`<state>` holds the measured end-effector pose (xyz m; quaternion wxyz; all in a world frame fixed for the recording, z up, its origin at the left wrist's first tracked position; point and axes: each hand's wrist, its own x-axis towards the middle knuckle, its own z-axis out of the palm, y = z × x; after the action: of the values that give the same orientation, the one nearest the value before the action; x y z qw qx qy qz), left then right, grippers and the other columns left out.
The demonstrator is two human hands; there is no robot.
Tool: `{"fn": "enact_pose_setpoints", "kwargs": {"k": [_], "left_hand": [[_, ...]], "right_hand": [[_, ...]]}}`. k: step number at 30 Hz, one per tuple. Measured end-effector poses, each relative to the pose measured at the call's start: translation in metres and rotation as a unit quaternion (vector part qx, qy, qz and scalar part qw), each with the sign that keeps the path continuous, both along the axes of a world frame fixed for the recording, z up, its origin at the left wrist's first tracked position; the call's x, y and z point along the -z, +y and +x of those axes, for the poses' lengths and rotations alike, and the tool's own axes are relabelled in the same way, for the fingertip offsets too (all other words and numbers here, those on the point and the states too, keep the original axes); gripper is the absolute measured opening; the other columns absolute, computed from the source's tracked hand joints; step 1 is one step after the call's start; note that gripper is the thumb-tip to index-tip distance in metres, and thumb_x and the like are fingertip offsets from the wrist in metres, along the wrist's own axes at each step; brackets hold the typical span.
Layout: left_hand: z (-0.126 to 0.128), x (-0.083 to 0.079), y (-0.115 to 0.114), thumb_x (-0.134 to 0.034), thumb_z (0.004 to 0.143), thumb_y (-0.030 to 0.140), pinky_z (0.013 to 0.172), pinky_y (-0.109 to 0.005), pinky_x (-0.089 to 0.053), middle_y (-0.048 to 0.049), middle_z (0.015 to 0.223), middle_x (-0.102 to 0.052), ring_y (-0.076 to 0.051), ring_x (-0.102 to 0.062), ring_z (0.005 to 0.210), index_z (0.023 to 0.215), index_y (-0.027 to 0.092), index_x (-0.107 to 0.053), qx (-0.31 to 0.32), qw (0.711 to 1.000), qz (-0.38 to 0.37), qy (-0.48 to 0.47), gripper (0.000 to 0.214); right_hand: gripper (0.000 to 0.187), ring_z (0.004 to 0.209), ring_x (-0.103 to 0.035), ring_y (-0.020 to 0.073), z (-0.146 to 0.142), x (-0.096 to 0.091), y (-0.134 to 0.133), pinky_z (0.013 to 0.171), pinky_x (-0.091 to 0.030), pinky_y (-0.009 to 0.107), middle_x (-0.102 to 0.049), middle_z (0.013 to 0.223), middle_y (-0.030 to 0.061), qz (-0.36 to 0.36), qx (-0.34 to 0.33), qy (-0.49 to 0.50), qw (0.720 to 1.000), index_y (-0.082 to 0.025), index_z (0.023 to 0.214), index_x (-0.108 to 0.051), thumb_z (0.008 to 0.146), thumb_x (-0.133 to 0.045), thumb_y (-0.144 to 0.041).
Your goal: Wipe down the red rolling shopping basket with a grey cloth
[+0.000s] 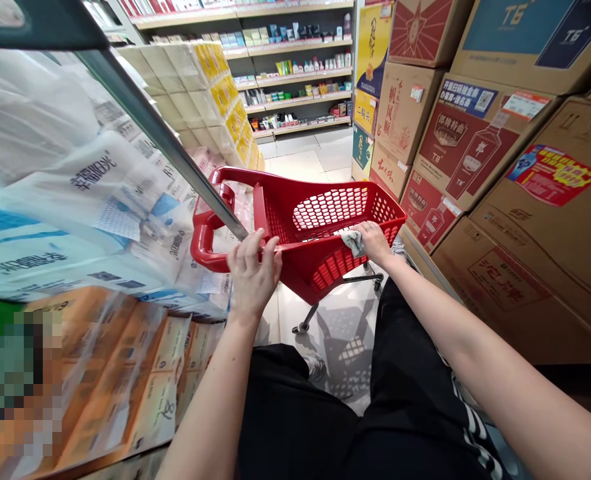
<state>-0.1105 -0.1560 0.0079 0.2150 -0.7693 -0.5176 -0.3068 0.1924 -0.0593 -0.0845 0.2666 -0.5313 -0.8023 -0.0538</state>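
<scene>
A red plastic shopping cart [275,257] with perforated basket walls stands on the floor between my legs and the shelves. My left hand [255,273] grips its near rim by the handle end, fingers hooked over the edge and somewhat spread. A metal pole [175,143] with a dark grip at the upper left slants down to the cart just beside these fingers; I cannot tell whether they touch. Toward the basket's far right end, my right hand [372,241] is closed on a pale, crumpled cloth [353,243], pressed against the top rim. The basket's floor is partly hidden.
Stacked cardboard cartons [468,143] line the right side. On the left are plastic-wrapped packs [90,173] and orange packages [100,373]. Tissue packs [185,93] are piled behind the cart. Shelves of small bottles and boxes [300,67] stand at the back.
</scene>
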Motion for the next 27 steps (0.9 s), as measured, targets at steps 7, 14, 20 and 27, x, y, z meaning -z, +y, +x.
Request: {"fn": "enact_pose_setpoints", "kwargs": {"k": [7,14,20,27], "left_hand": [[-0.004,0.007,-0.006,-0.044,0.090,0.041,0.104,-0.051,-0.025,-0.0124,0.144,-0.026,-0.028,-0.023,0.135,0.125,0.022,-0.046,-0.047,0.996,0.021,-0.077,0.040],[0.007,0.003,-0.003,-0.043,0.088,0.033,0.099,-0.046,-0.033,-0.0203,0.138,-0.030,-0.029,-0.031,0.130,0.127,0.017,-0.039,-0.063,0.984,0.034,-0.163,0.042],[0.016,0.003,0.002,-0.043,0.088,0.031,0.098,-0.051,-0.028,-0.0196,0.128,-0.040,-0.032,-0.037,0.123,0.112,0.019,-0.055,-0.104,0.988,0.008,-0.110,0.029],[0.004,0.007,0.006,-0.041,0.089,0.036,0.099,-0.049,-0.027,-0.0185,0.130,-0.039,-0.030,-0.039,0.120,0.109,0.022,-0.058,-0.103,0.992,0.010,-0.069,0.030]], "right_hand": [[0.027,0.100,-0.048,0.0228,0.002,-0.001,0.001,0.096,-0.030,0.036,-0.060,0.102,0.0077,0.001,-0.017,0.020,1.000,-0.017,0.109,-0.060,0.086,-0.047,-0.019],[0.028,0.101,-0.047,0.0244,-0.023,-0.007,-0.008,0.096,-0.028,0.039,-0.060,0.106,0.0102,0.007,0.011,0.024,1.000,-0.017,0.112,-0.059,0.089,-0.044,-0.022],[0.031,0.099,-0.049,0.0213,-0.123,-0.039,-0.029,0.089,-0.034,0.033,-0.057,0.111,0.0098,0.010,-0.119,0.035,0.992,-0.018,0.120,-0.053,0.093,-0.038,-0.025],[0.031,0.099,-0.050,0.0218,-0.119,-0.035,-0.028,0.090,-0.035,0.034,-0.059,0.109,0.0093,0.022,-0.089,0.026,0.995,-0.018,0.120,-0.053,0.093,-0.038,-0.025]]}}
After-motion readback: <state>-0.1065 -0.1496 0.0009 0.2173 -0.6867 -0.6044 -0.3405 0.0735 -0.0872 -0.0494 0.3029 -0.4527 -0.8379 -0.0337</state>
